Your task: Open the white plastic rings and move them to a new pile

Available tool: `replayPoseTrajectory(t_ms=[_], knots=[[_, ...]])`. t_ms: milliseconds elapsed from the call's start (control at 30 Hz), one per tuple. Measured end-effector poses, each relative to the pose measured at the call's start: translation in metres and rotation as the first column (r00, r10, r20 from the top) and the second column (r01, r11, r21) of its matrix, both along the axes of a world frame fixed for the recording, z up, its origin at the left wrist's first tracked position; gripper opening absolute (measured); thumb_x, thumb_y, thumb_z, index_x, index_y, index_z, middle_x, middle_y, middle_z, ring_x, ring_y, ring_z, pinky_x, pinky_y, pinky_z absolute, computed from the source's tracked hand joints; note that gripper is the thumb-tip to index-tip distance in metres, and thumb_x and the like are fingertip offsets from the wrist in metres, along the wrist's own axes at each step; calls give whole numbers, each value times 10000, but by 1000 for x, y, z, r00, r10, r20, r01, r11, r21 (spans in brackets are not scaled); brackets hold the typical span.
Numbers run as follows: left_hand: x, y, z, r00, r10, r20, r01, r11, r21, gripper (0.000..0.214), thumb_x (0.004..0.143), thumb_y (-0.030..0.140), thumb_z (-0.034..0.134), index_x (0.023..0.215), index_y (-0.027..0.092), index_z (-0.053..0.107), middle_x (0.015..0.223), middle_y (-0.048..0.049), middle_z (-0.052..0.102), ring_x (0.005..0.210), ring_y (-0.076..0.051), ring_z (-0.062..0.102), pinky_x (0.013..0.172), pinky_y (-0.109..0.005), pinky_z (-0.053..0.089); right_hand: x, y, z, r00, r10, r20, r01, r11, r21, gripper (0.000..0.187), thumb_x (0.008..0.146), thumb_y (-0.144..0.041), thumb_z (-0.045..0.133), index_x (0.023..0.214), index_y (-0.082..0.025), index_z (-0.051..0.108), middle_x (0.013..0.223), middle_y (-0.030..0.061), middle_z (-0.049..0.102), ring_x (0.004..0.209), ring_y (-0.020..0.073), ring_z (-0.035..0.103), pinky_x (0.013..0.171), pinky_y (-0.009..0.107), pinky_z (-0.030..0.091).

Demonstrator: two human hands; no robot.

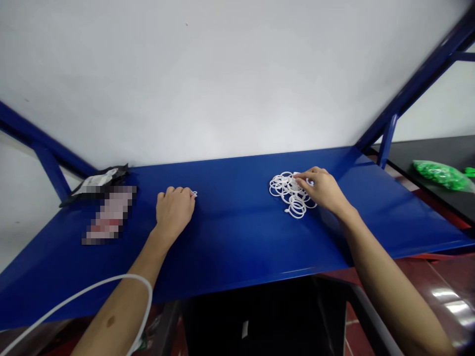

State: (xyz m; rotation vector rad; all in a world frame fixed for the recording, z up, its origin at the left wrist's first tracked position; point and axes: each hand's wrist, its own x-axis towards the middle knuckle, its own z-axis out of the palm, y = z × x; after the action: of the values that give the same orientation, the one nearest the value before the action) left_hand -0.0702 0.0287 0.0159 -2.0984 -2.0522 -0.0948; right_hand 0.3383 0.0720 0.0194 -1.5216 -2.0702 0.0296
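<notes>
A pile of thin white plastic rings (296, 207), some with small eyelets, lies right of centre on the blue shelf. At its right side, my right hand (322, 188) pinches thumb and fingertips together on a ring among the others. Well to the left, my left hand (175, 210) rests low over the shelf, back upward and fingers curled closed. A small white looped piece (195, 194) peeks out past its fingertips; the rest of it is hidden.
The blue shelf (237, 237) meets a white wall (237, 79). A black plastic package (120, 173) and a blurred-out item (111, 215) lie at left. A white cable (92, 286) crosses my left forearm. A bag of green pieces (441, 174) lies far right.
</notes>
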Motion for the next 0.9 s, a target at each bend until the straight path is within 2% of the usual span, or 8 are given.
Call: replayPoseTrajectory(t_ms=[133, 233, 333, 433, 500, 567, 733, 900], knots=[[13, -3, -1, 995, -90, 43, 86, 992, 87, 252, 987, 283, 454, 905, 170, 664, 950, -139, 727, 966, -355, 600, 808, -483, 441, -9, -5, 4, 999, -24, -42, 28, 993, 116, 297, 968, -357, 543, 1001, -190, 787, 905, 104, 697, 867, 263, 610, 845, 442, 488], [30, -9, -2, 933, -243, 265, 205, 965, 160, 141, 948, 247, 515, 890, 189, 630, 854, -82, 702, 882, -275, 613, 812, -426, 471, -25, -14, 6, 997, 14, -75, 4, 971, 240, 274, 990, -332, 540, 958, -174, 762, 886, 104, 693, 852, 256, 603, 834, 442, 492], [52, -21, -1, 734, -404, 545, 357, 913, 196, 99, 938, 228, 527, 895, 199, 611, 840, -30, 666, 785, -183, 614, 761, -327, 499, -53, -30, 6, 980, 187, -75, -158, 943, 293, 237, 1012, -299, 528, 985, -183, 733, 906, 96, 694, 865, 242, 610, 831, 429, 508], [69, -34, 0, 534, -459, 710, 479, 856, 194, 102, 960, 243, 526, 927, 208, 616, 867, -2, 658, 755, -133, 620, 738, -272, 507, -81, -50, 2, 888, 456, -56, -436, 874, 213, 206, 1012, -289, 554, 1146, -202, 685, 1071, 98, 705, 988, 243, 631, 888, 433, 531], [75, -37, -1, 453, -453, 768, 520, 834, 186, 102, 975, 251, 534, 967, 214, 629, 899, 4, 680, 789, -127, 640, 769, -266, 512, -94, -59, -2, 813, 579, -65, -565, 810, 157, 222, 1014, -287, 559, 1195, -196, 652, 1119, 99, 707, 1017, 236, 638, 892, 421, 549], [77, -38, -5, 401, -424, 812, 524, 833, 177, 98, 979, 253, 556, 979, 220, 648, 916, 10, 706, 810, -127, 657, 775, -262, 512, -101, -64, -7, 769, 631, -102, -619, 775, 128, 213, 1025, -268, 540, 1199, -187, 633, 1094, 95, 719, 982, 219, 653, 857, 394, 567], [77, -34, -14, 359, -373, 856, 429, 880, 204, 55, 948, 239, 639, 947, 227, 693, 897, 21, 744, 782, -130, 683, 737, -251, 518, -104, -64, -17, 774, 567, -282, -564, 820, 99, 112, 1023, -244, 558, 1091, -187, 626, 973, 60, 727, 853, 175, 663, 764, 328, 566], [81, -38, -15, 408, -513, 755, 465, 829, 312, 55, 956, 196, 641, 943, 215, 691, 901, 13, 741, 812, -127, 697, 791, -250, 537, -106, -65, -17, 766, 593, -248, -587, 803, 108, 112, 1030, -256, 545, 978, -184, 614, 907, 63, 703, 819, 179, 621, 721, 326, 540]])
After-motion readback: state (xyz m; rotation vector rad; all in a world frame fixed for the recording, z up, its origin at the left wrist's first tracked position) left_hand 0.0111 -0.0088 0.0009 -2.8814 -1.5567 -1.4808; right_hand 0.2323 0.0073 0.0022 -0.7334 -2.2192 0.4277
